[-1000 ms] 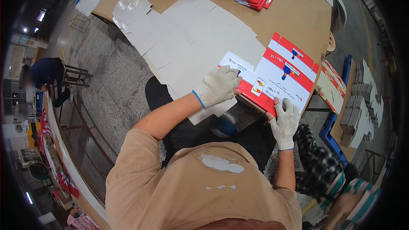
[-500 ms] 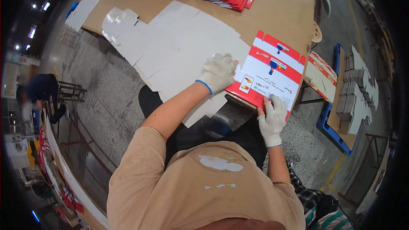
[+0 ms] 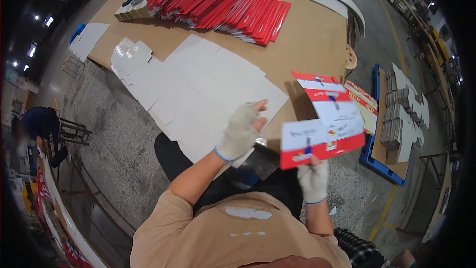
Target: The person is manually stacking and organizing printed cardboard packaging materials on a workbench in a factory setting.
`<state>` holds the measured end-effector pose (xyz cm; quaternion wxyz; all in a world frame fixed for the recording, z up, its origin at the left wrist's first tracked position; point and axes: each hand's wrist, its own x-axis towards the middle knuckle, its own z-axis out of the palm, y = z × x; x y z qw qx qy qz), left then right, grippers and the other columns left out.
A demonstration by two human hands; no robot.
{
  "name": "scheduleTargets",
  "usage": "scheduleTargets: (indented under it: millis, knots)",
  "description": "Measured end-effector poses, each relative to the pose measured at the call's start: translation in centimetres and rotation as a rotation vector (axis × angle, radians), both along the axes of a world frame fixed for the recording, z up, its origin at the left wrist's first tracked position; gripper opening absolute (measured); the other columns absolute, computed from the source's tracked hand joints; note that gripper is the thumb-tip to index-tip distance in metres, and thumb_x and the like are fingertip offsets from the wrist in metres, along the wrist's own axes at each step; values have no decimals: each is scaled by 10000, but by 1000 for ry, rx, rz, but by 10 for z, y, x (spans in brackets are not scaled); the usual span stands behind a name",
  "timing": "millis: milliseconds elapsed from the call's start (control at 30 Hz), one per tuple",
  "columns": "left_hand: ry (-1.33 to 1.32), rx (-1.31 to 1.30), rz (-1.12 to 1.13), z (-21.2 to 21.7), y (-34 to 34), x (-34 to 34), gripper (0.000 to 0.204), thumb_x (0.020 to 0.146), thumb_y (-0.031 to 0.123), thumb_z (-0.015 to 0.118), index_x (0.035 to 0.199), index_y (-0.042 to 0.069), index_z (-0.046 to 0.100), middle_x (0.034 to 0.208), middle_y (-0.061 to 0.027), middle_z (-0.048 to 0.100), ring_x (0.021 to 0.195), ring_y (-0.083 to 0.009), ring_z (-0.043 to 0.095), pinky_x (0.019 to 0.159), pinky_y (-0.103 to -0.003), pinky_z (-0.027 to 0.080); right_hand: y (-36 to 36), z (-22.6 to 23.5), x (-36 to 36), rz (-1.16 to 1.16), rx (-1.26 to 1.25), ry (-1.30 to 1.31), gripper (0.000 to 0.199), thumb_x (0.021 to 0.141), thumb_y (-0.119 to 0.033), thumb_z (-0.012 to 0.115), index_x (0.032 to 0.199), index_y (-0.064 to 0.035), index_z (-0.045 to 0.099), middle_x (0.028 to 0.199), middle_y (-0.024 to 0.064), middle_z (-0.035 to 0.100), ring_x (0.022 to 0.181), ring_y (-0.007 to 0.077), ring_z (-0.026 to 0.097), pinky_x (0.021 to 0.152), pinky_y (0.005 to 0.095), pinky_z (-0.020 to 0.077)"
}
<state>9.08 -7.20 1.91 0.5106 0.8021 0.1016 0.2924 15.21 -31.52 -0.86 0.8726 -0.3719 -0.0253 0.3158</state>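
A red and white printed cardboard carton, folded and bent, is held above the right front edge of the table. Wearing a pale work glove, my right hand grips its lower edge, thumb on the printed face and the other fingers hidden behind. My left hand, gloved with bare fingertips, hovers over the white flat cardboard blanks. Its fingers are apart and hold nothing, a short way left of the carton.
A long fanned row of red folded cartons lies across the back of the brown table. On the right, stacked white blanks rest on a blue pallet. A co-worker bends over at far left.
The carton has come up off the table and bent, lifted by my right hand. My left hand has let go of its edge and moved slightly down and left. The view has shifted.
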Motion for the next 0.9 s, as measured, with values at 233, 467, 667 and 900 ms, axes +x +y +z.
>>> scheduleTargets:
  millis: [233, 467, 667, 900]
  knots:
    - [475, 788, -32, -49, 31, -35, 532, 774, 291, 709, 1240, 52, 615, 1204, -192, 593, 1121, -363, 516, 968, -484, 423, -43, 15, 177, 106, -725, -327, 587, 834, -37, 632, 1384, 39, 441, 1027, 101, 655, 790, 125, 651, 661, 238, 521]
    - [402, 779, -18, -48, 25, -39, 552, 721, 276, 730, 1212, 48, 625, 1268, -200, 554, 1195, -388, 461, 1033, -527, 371, 53, -4, 366, 48, -1009, -626, 332, 807, -7, 552, 1125, 9, 645, 784, 26, 602, 571, 96, 512, 483, 272, 398]
    - [451, 761, -11, -60, 30, -46, 576, 715, 294, 733, 1224, 53, 613, 1289, -215, 526, 1246, -413, 431, 1062, -543, 350, 312, -58, 315, -146, -1059, -729, 194, 869, -97, 488, 979, -9, 621, 775, 126, 631, 646, 220, 626, 587, 382, 503]
    - [683, 824, -150, -14, -1, -111, 848, 648, 462, 779, 1336, 41, 518, 1356, -262, 470, 1251, -526, 383, 1047, -656, 316, 268, -56, 310, 158, -724, -452, 45, 911, -91, 482, 866, -89, 479, 622, 69, 513, 465, 198, 512, 396, 348, 395]
